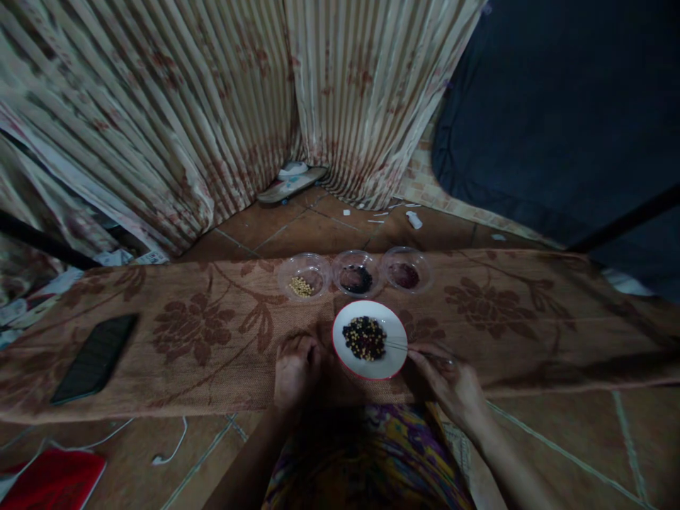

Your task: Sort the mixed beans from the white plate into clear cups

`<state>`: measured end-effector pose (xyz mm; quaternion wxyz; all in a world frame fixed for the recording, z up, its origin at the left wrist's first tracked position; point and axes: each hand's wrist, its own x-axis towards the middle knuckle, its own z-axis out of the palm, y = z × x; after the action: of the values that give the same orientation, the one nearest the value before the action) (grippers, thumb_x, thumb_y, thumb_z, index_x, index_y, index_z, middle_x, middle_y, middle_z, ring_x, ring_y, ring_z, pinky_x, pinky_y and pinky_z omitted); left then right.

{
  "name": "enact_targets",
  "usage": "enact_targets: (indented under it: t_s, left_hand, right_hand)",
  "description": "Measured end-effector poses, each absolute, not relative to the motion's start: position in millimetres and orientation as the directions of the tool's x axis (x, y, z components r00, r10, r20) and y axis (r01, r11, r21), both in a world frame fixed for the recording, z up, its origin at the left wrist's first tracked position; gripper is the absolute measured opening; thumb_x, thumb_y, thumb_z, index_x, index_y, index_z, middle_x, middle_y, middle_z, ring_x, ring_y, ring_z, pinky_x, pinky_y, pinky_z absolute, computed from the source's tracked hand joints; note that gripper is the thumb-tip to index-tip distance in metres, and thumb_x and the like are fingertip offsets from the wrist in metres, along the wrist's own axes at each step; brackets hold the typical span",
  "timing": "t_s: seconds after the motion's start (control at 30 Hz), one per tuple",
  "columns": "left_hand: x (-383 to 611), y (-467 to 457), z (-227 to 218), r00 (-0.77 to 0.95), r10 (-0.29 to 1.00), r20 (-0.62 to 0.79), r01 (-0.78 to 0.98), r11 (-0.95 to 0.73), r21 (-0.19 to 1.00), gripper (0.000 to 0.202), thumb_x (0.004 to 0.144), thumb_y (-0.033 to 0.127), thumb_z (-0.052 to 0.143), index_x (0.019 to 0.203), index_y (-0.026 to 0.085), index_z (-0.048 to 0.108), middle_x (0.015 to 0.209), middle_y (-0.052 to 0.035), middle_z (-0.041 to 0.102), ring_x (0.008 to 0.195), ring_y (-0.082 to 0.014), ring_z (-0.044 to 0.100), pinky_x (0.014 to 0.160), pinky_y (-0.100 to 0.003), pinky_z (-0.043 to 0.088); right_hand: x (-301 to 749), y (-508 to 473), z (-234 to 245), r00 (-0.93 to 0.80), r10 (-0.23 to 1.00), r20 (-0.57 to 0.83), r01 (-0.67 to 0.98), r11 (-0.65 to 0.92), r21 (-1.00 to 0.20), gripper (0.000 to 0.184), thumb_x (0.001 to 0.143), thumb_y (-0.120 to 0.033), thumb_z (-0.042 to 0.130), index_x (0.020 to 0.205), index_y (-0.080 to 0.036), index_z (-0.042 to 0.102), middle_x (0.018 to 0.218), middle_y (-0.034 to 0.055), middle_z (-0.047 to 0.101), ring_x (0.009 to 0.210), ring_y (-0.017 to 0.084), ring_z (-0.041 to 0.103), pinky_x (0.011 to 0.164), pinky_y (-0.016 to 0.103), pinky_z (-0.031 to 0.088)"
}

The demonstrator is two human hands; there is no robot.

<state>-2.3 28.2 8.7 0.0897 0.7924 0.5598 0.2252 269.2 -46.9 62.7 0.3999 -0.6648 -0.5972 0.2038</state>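
Observation:
A white plate (393, 358) with a red rim lies on a brown flowered mat (212, 333) and holds a heap of mixed beans (365, 338). My right hand (443, 379) is pinched on thin tweezers (397, 346) whose tips reach into the beans. My left hand (294, 368) rests curled on the mat just left of the plate, with nothing visible in it. Behind the plate stand three clear bowls: one with yellow beans (301, 286), one with black beans (355, 278), one with dark red beans (404, 275).
A black phone (95, 358) lies on the mat's left end. A white cable (170, 446) and a red object (53, 482) lie on the tiled floor at bottom left. Curtains (212, 106), a sandal (292, 183) and a dark mattress (557, 106) stand beyond the mat.

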Motion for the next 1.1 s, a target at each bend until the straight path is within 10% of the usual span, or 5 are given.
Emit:
enact_targets:
  t_s: [1.1]
  left_hand:
    - [-1.2, 28.7, 10.7, 0.251, 0.936, 0.246, 0.854, -0.334, 0.399, 0.015, 0.088, 0.019, 0.049, 0.078, 0.022, 0.059, 0.080, -0.0023, 0.065, 0.081, -0.0195, 0.058, 0.079, -0.034, 0.040]
  right_hand:
    - [270.3, -53.0, 45.1, 0.203, 0.957, 0.209, 0.662, 0.023, -0.750, 0.028, 0.091, -0.043, 0.055, 0.092, -0.022, 0.072, 0.100, 0.0088, 0.072, 0.092, 0.024, 0.069, 0.081, 0.036, 0.054]
